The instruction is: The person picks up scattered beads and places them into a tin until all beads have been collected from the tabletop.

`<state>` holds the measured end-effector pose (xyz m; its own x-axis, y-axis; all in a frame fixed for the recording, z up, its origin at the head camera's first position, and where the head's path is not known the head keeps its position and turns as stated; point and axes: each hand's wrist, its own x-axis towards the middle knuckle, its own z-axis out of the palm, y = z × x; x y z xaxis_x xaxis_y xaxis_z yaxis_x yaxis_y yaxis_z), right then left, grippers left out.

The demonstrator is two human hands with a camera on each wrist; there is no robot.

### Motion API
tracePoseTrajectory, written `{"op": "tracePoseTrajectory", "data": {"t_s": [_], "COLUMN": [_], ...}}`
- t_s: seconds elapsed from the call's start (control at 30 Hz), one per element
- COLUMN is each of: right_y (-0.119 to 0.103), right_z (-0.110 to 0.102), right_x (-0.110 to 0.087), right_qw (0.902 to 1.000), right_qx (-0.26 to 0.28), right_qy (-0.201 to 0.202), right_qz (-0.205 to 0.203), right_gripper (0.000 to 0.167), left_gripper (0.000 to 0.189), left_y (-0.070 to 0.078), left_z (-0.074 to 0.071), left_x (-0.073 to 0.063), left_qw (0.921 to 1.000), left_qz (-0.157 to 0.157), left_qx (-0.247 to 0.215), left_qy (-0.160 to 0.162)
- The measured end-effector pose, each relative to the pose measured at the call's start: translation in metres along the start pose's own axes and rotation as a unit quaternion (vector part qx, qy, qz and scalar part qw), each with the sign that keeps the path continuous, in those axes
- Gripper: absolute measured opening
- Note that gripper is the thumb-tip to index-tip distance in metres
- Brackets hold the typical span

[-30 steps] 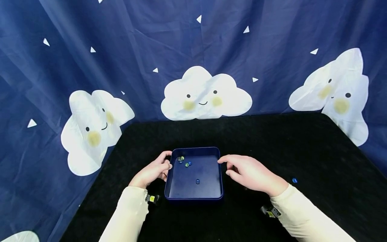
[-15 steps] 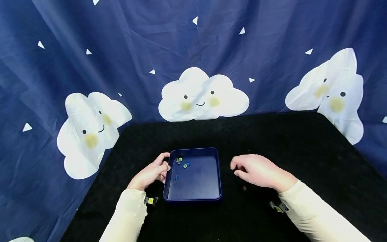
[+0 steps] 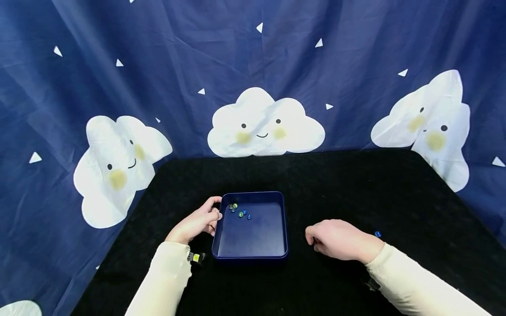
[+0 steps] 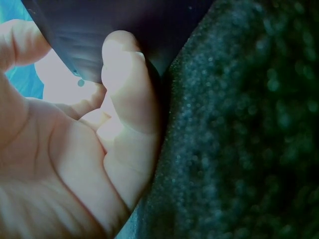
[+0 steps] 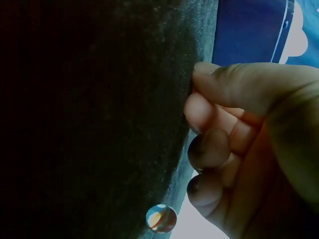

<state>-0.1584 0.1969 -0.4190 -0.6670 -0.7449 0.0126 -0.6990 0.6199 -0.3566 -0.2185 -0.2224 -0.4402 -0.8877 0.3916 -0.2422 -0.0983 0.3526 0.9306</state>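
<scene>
My left hand point(image 3: 195, 223) grips the left wall of a dark blue square tray point(image 3: 285, 237). In the left wrist view, fingers point(image 4: 130, 89) of that hand bend around the tray's wall point(image 4: 84, 45). Several small glass marbles, including a green one point(image 3: 240, 214) and a blue one point(image 3: 249, 217), lie in its far-left part. To the tray's right, my right hand point(image 3: 341, 239) is low over the black cloth, fingers curled. The right wrist view has its thumb point(image 5: 224, 82) close to the index fingertip; whether anything sits between them is hidden.
A blue marble point(image 3: 377, 234) lies on the black cloth point(image 3: 336, 184) near my right wrist. In the right wrist view a marble with orange and white swirls point(image 5: 161, 218) rests beside the fingers. Behind the table hangs a blue curtain point(image 3: 178, 66) with cloud prints.
My right hand has moved away from the tray's right wall and down to the cloth, covering where a brownish marble lay. One marble in the tray has rolled toward the others. My left hand keeps its grip.
</scene>
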Motion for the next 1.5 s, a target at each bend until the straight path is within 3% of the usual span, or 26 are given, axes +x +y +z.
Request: {"op": "tracePoseTrajectory", "data": {"t_s": [0.33,0.6,0.73,1.13,1.5], "right_y": [-0.001,-0.008,-0.015,-0.033,-0.042], "right_z": [0.0,-0.008,-0.014,-0.023,-0.018], "right_x": [-0.004,0.008,0.015,0.041,0.056], "right_qw": [0.9997,0.9919,0.9889,0.9866,0.9899], "right_qx": [-0.004,-0.031,-0.032,-0.019,-0.015], "right_qy": [0.023,0.121,0.144,0.162,0.14], "right_qz": [0.002,0.021,0.022,0.005,0.019], "right_gripper": [0.027,0.029,0.03,0.026,0.015], "left_gripper": [0.058,0.057,0.055,0.057,0.058], "left_y": [0.002,0.004,0.004,0.004,0.005], "left_z": [0.004,0.003,0.003,0.003,0.004], "left_x": [-0.001,-0.003,-0.004,-0.004,-0.005], "left_qw": [1.0,0.9999,0.9999,0.9998,0.9998], "left_qz": [-0.009,-0.012,-0.012,-0.017,-0.016], "left_qx": [0.002,0.0,-0.003,0.006,0.003], "left_qy": [0.003,0.005,0.006,0.01,0.009]}}
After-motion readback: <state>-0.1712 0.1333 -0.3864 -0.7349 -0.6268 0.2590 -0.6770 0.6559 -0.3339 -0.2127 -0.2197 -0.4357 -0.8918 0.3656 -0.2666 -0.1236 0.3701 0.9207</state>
